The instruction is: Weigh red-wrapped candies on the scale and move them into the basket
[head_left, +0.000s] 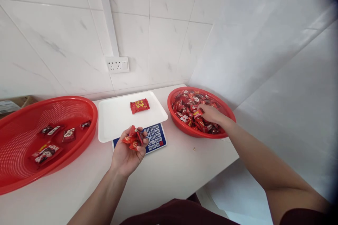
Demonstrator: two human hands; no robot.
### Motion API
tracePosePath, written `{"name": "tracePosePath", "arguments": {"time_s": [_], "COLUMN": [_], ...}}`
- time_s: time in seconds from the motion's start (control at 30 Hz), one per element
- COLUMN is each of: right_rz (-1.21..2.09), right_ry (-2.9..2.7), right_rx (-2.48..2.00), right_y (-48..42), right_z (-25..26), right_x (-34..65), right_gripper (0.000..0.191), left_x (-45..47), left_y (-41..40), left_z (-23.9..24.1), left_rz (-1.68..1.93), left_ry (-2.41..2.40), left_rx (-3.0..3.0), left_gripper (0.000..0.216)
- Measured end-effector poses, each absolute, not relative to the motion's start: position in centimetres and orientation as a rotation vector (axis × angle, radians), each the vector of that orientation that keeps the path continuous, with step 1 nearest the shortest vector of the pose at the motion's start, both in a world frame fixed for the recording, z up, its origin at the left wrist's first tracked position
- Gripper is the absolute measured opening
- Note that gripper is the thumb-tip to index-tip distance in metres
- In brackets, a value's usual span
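My left hand (129,149) is palm up in front of the scale, its fingers curled round a few small red candy packets (133,139). My right hand (210,112) reaches into the round red basket (224,134) at the right, which is full of red and dark candy packets, and pinches one packet (197,113). One red packet (139,105) lies on the scale's white tray (116,119). The scale's blue keypad (155,137) shows just behind my left hand.
A large red oval basket (16,179) at the left holds several packets. A white wall socket (117,64) sits on the tiled wall behind. The white counter's edge (211,179) drops off at the right front. A cardboard box (13,103) peeks in at the far left.
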State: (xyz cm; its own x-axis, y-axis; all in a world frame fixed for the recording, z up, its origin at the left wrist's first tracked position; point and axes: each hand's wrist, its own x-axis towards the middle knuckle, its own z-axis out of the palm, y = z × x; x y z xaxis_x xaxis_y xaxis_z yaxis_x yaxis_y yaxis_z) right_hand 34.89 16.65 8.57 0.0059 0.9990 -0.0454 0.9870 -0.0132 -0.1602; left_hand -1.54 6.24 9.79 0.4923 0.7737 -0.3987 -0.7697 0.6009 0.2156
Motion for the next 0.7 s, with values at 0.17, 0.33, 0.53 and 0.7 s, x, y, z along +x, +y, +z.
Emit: {"name": "tracePosePath", "arguments": {"time_s": [0.17, 0.33, 0.53, 0.7], "right_rz": [0.257, 0.224, 0.155, 0.153], "right_ry": [-2.160, -2.079, -1.924, -1.883], "right_rx": [-2.132, -2.091, -2.009, -1.960], "right_y": [16.9, 16.7, 16.6, 16.7], "right_z": [8.8, 9.6, 10.9, 12.0], "right_x": [35.2, 34.9, 35.3, 34.6], "right_gripper": [0.039, 0.017, 0.018, 0.016], "left_x": [-1.9, -2.3, -2.6, -3.2], "left_y": [6.2, 6.1, 6.0, 6.1], "left_z": [10.2, 10.6, 10.8, 11.0], "left_rz": [0.934, 0.955, 0.988, 1.023], "left_ry": [0.463, 0.439, 0.434, 0.402], "left_rx": [0.015, 0.047, 0.074, 0.076], "left_gripper": [0.024, 0.024, 0.029, 0.027]}}
